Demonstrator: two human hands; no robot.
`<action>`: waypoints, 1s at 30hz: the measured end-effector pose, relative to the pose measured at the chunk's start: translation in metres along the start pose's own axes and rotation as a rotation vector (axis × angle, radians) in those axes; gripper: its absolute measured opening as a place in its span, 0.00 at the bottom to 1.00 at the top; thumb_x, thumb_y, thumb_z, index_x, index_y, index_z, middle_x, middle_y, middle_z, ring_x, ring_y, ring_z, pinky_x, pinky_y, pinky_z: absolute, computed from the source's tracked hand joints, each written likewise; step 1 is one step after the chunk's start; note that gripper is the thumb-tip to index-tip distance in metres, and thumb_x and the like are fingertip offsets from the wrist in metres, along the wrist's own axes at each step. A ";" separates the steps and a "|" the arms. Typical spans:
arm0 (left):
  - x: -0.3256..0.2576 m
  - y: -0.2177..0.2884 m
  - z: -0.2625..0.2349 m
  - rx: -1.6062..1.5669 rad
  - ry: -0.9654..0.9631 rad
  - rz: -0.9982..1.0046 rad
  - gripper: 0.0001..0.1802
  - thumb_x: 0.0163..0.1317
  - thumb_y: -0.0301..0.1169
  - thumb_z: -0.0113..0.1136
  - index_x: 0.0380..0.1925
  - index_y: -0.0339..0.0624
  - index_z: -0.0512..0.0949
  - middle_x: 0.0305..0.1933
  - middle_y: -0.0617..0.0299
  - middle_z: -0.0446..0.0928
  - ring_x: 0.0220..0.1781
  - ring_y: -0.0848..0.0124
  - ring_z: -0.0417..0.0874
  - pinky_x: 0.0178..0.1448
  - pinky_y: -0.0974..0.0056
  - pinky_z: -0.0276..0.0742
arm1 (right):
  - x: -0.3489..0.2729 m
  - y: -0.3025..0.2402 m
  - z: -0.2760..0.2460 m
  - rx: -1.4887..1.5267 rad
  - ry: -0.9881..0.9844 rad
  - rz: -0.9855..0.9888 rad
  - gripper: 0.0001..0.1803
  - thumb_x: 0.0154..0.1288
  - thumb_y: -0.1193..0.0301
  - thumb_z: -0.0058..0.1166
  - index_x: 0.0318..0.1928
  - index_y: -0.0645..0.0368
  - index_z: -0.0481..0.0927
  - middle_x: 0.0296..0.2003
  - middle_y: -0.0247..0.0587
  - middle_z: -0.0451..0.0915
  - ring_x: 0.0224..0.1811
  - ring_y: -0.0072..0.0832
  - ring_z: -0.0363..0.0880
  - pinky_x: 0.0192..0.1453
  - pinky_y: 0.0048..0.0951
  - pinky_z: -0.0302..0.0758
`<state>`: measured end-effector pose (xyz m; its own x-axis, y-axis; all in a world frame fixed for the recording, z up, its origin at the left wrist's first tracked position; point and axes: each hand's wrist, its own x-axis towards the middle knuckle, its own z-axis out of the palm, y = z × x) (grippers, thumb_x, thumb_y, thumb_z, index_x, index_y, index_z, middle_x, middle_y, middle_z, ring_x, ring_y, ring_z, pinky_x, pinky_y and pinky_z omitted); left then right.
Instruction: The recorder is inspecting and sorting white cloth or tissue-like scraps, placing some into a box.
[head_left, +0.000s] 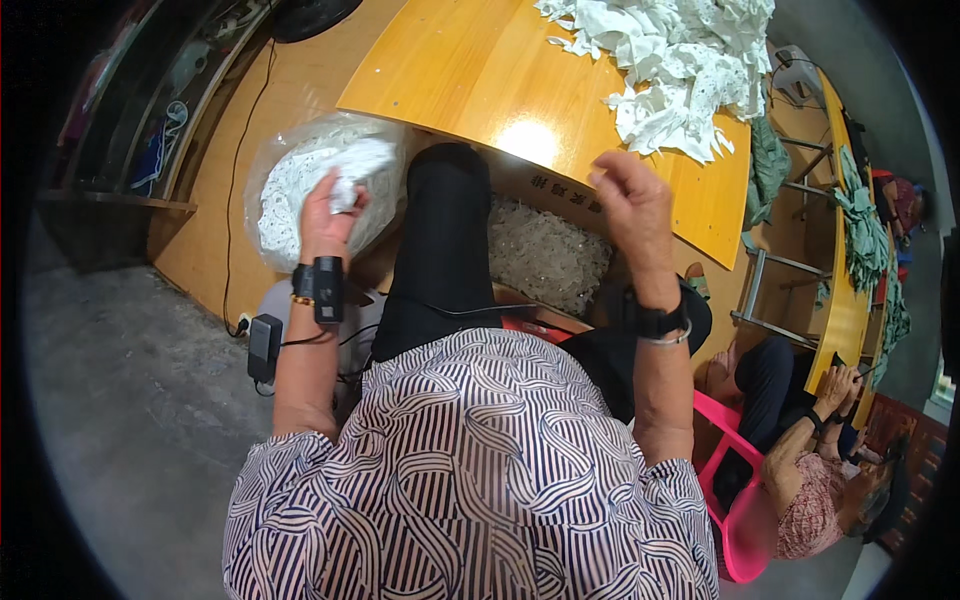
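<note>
My left hand (333, 212) is closed on a white cloth piece (366, 160), slightly blurred, above a clear plastic bag (258, 165). Inside the bag lies a heap of similar white cloth pieces (282, 212) with small dark specks. Over the near edge of the yellow wooden table (455, 65), my right hand (636, 205) has its fingers curled into a pinch. Whatever those fingertips hold, if anything, is too small to make out. On the table's far right is a loose pile of white cut cloth pieces (690, 65).
Below the table, between my knees, a cardboard box (550, 190) holds pale scraps (545, 255). A cable (240, 170) runs along the floor at left, near a shelf (120, 200). At right a person (815, 500) sits by a pink chair (735, 500) at another table.
</note>
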<state>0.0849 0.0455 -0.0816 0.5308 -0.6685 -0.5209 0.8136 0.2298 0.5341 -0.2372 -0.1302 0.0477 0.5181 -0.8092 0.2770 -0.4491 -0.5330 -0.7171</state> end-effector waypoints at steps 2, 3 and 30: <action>0.005 0.002 -0.027 -0.024 0.174 0.099 0.17 0.58 0.31 0.54 0.46 0.37 0.68 0.40 0.49 0.74 0.38 0.56 0.76 0.41 0.54 0.77 | 0.018 0.011 -0.018 -0.184 0.126 -0.041 0.09 0.49 0.74 0.54 0.33 0.62 0.76 0.25 0.45 0.76 0.25 0.35 0.75 0.32 0.31 0.72; 0.004 0.003 -0.036 -0.055 0.202 0.134 0.17 0.58 0.32 0.54 0.45 0.37 0.67 0.42 0.48 0.72 0.41 0.55 0.75 0.45 0.53 0.76 | 0.030 0.017 -0.023 -0.288 0.173 -0.044 0.08 0.50 0.74 0.54 0.34 0.61 0.76 0.25 0.46 0.76 0.26 0.37 0.76 0.32 0.32 0.72; -0.061 -0.184 0.176 0.143 -0.582 -0.597 0.15 0.55 0.31 0.59 0.41 0.37 0.73 0.36 0.59 0.77 0.38 0.70 0.79 0.42 0.66 0.76 | -0.064 0.023 -0.010 0.042 -0.113 -0.191 0.08 0.45 0.80 0.51 0.30 0.60 0.74 0.21 0.42 0.69 0.26 0.36 0.70 0.30 0.30 0.68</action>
<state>-0.1388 -0.0808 -0.0307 -0.2175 -0.9161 -0.3369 0.8600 -0.3431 0.3776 -0.2877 -0.0933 0.0201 0.6700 -0.6603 0.3392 -0.3056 -0.6617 -0.6847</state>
